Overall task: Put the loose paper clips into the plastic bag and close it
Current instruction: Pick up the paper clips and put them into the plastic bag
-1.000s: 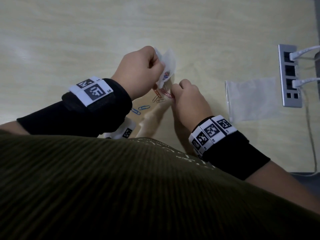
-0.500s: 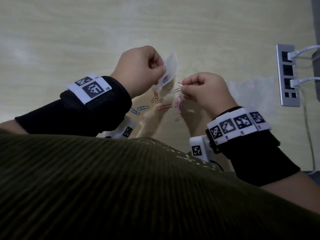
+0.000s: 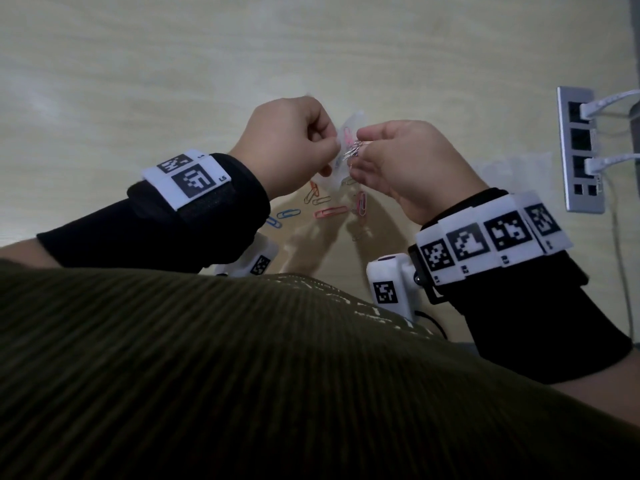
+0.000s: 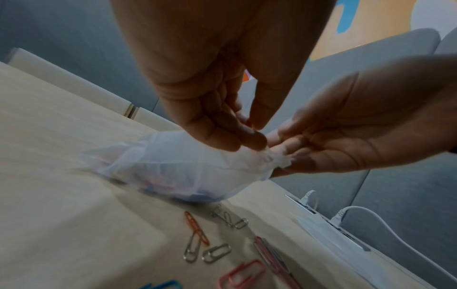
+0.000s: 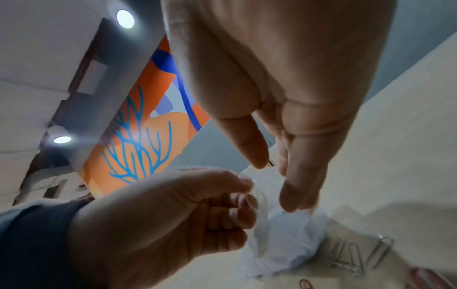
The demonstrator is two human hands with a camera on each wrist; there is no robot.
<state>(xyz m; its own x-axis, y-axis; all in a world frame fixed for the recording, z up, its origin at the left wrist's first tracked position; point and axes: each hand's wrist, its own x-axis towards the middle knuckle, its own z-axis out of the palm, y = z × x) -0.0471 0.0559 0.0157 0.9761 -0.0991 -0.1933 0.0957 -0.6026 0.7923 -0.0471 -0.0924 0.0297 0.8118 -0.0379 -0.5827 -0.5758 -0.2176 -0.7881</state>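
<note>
Desk (image 3: 173, 64) — pale wood; orange-blue mural (image 5: 148, 117) on the wall behind.

Small crumpled translucent plastic bag (image 4: 183, 168) held above the wooden table, mouth open to the right, coloured clips inside, loose pink, orange, blue and silver wire paper clips (image 3: 330, 212) scattered on the table beneath it

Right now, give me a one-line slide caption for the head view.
Left hand holds the bag open as right hand feeds in clips; more clips wait on the table.
</note>
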